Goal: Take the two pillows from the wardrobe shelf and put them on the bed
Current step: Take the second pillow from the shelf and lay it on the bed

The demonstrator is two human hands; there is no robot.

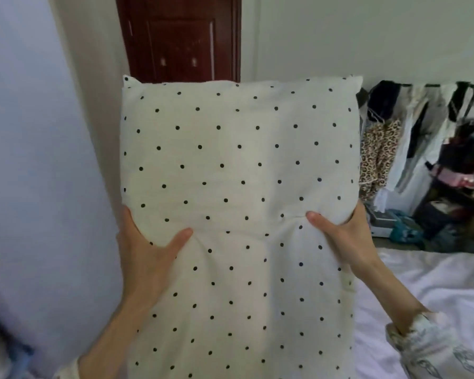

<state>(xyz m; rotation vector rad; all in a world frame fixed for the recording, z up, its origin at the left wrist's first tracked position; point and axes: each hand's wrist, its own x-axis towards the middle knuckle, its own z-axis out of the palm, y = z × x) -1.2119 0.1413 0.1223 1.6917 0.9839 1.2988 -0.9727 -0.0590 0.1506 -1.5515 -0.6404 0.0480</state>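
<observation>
A cream pillow with small black dots [238, 165] stands upright in front of me and fills the middle of the view. My left hand [145, 250] grips its left edge, thumb pressed into the front. On the opposite edge, my right hand [340, 233] holds it the same way. The bed [427, 291], covered in a pale lilac sheet, lies low on the right, partly behind the pillow. No second pillow and no wardrobe shelf are in view.
A dark red wooden door [181, 36] stands behind the pillow. A pale panel [39, 160] fills the left side. A crowded clothes rack [422, 138] with bags and boxes beneath it stands beyond the bed on the right.
</observation>
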